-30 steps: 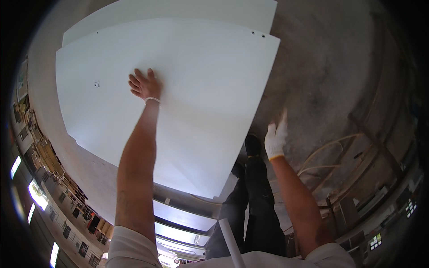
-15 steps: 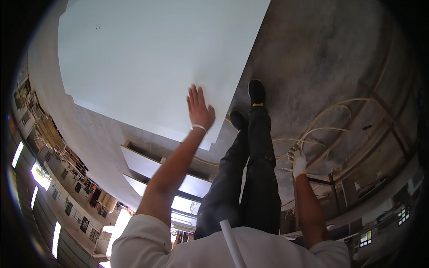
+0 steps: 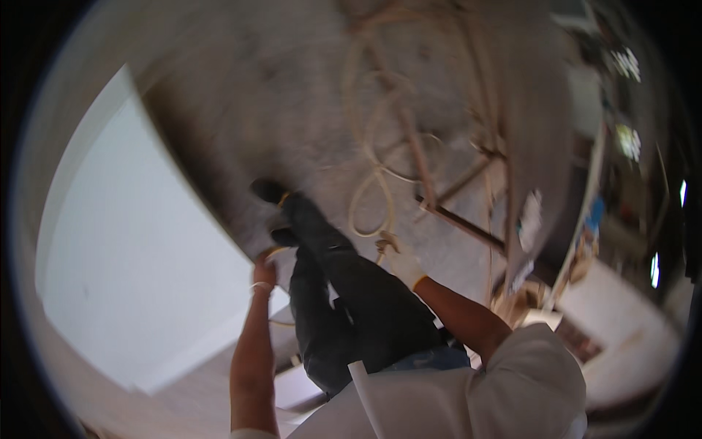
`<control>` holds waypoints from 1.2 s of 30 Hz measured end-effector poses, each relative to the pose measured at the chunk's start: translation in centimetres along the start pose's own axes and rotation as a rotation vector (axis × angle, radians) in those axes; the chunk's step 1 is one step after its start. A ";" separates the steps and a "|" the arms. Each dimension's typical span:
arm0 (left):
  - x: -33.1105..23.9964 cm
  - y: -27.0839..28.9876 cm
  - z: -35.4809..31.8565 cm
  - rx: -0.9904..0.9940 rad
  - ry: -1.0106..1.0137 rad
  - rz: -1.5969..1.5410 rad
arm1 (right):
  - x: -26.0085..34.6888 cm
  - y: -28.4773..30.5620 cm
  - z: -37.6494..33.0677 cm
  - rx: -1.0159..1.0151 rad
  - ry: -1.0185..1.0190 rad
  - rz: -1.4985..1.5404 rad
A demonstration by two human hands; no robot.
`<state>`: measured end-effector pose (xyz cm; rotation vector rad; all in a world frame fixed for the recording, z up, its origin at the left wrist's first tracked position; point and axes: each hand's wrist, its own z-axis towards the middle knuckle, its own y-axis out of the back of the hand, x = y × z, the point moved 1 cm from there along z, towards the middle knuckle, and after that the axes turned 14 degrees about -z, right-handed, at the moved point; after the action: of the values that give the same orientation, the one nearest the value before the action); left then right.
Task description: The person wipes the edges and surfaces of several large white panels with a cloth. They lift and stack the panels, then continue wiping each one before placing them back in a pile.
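Note:
My right hand, in a white glove, is closed around a pale yellow hose, which loops over the floor ahead of it. My bare left hand, with a white band at the wrist, is at the right edge of a large pale panel, beside my shoes. Blur hides its fingers, and I cannot tell whether it grips the panel edge or a thin yellowish strip next to it.
My dark-trousered legs stand between both hands. A rusty brown metal frame lies ahead to the right, with hose loops around it. Grey concrete floor stretches beyond my feet. Blurred clutter and a pale board are farther right.
My view has swung to the right, so the panel now sits farther left. My left hand has gone from spread over the panel to its edge. The right hand still holds the hose.

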<state>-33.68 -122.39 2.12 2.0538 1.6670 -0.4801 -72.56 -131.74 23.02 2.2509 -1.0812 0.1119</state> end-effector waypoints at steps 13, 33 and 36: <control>1.5 14.3 -0.9 -0.183 0.526 -0.333 | -26.5 28.7 -12.4 -1.245 -0.718 -0.247; 3.0 5.5 -20.8 -0.128 0.969 -0.065 | -48.3 43.2 -9.5 -0.570 -1.095 -0.537; 3.7 -0.4 -20.5 0.018 1.003 -0.403 | -50.4 44.5 -8.1 -0.638 -1.168 -0.541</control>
<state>-33.52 -108.12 17.25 2.0928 2.6417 0.5432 -136.70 -113.71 35.16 1.8135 -0.7468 -1.6730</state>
